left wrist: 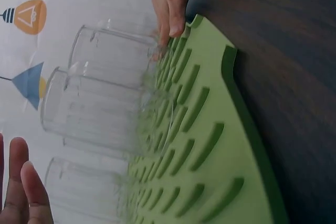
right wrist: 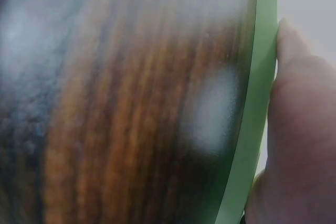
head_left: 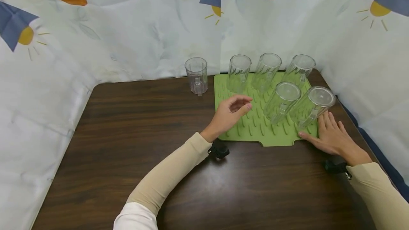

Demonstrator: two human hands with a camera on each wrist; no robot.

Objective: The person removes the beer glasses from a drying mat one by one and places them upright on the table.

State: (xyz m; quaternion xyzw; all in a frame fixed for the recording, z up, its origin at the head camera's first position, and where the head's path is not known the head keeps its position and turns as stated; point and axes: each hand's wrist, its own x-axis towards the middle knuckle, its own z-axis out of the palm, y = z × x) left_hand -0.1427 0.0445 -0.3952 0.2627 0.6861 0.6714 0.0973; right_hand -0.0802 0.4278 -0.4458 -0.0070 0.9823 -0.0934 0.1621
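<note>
My left hand [head_left: 227, 114] hovers over the left part of a green drying mat [head_left: 238, 130], fingers loosely bent and holding nothing. In the left wrist view its fingertips [left wrist: 37, 184] show beside the glass mugs. My right hand [head_left: 332, 136] rests at the mat's front right corner with fingers spread, thumb at the mat's edge. Two clear glass mugs, one in the middle [head_left: 282, 102] and one at the right [head_left: 314, 105], stand bottom up on the mat; the right one is nearest my right hand. Behind them are three more mugs [head_left: 239, 73] in a row.
Another clear mug [head_left: 196, 75] stands on the dark wooden table [head_left: 143, 116], left of the mat, its handle toward me. A white patterned cloth [head_left: 134, 38] hangs round the back and sides. The mat has raised curved ridges and a front tab.
</note>
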